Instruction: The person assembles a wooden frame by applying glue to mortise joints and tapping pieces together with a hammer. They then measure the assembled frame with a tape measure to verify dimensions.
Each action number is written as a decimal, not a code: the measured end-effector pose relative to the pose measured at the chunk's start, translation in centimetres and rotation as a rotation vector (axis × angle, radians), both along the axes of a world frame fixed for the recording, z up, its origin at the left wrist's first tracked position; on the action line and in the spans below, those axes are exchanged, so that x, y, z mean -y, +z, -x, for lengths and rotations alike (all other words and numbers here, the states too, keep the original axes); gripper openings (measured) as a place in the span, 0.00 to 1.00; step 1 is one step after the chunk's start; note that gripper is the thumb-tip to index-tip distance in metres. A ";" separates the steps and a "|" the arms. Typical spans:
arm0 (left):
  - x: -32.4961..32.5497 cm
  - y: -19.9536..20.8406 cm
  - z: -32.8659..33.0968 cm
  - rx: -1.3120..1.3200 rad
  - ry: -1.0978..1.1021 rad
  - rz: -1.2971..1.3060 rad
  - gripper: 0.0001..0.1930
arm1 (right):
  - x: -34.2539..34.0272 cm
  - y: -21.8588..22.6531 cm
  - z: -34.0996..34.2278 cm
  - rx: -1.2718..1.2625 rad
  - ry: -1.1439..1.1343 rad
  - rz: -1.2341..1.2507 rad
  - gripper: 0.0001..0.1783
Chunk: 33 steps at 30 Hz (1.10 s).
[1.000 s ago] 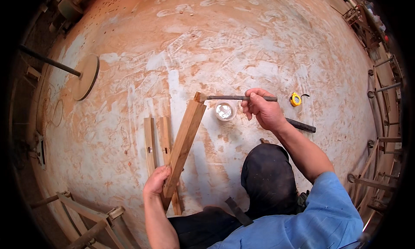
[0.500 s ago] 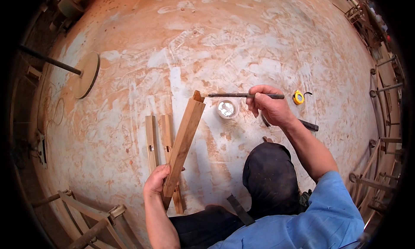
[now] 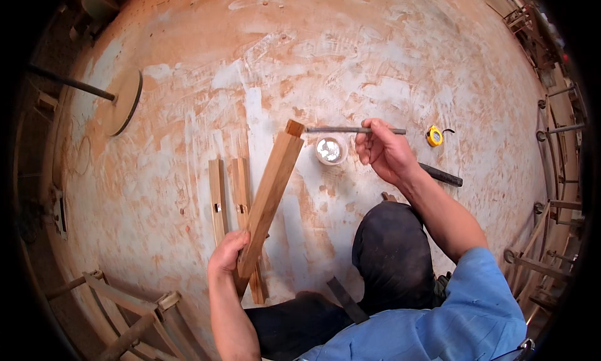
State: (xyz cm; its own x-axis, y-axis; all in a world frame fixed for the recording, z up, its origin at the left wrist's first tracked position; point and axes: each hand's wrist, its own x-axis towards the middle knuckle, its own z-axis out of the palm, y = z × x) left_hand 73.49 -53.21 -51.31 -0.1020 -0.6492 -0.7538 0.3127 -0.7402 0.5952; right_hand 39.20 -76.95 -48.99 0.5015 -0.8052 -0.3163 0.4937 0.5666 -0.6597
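Observation:
My left hand (image 3: 229,251) is wrapped round the lower part of a squared wooden bar (image 3: 269,207), which slants up and away to the right. A narrower tenon (image 3: 295,128) juts from the bar's far end. Between thumb and fingers, my right hand (image 3: 386,149) pinches a thin dark stick (image 3: 369,130) held nearly level. The stick's left tip is at the tenon's right side; contact is too small to tell. Just below the stick stands a small clear tub (image 3: 330,150) with white stuff inside.
Two slotted wooden bars (image 3: 216,198) (image 3: 241,192) lie on the floor beside the held one. A yellow tape measure (image 3: 434,136) and a black tool handle (image 3: 442,175) lie right. A round-based stand (image 3: 125,104) is far left, wooden frames (image 3: 122,298) near left.
The held bar's far end has shifted slightly right and away, and its tenon has turned, showing a broader face. My right hand has moved slightly away from me with the stick.

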 end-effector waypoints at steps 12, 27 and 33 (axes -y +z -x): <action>1.1 0.4 -1.2 0.291 0.565 0.281 0.15 | 0.6 -8.8 1.3 -0.934 0.141 0.243 0.17; 0.9 2.8 -4.1 0.227 1.447 0.296 0.29 | 2.0 -12.1 3.0 -0.722 0.101 -0.086 0.13; 1.1 3.1 -5.5 0.340 1.660 0.246 0.28 | 1.2 -3.0 4.6 -0.292 -0.095 -0.133 0.09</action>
State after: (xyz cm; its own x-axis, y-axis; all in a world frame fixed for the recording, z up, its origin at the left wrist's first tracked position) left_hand 78.95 -54.36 -48.17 0.8817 0.0192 -0.4714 0.4386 0.3351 0.8339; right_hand 34.60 -78.13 -51.98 0.2986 -0.7862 -0.5411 0.3494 0.6176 -0.7046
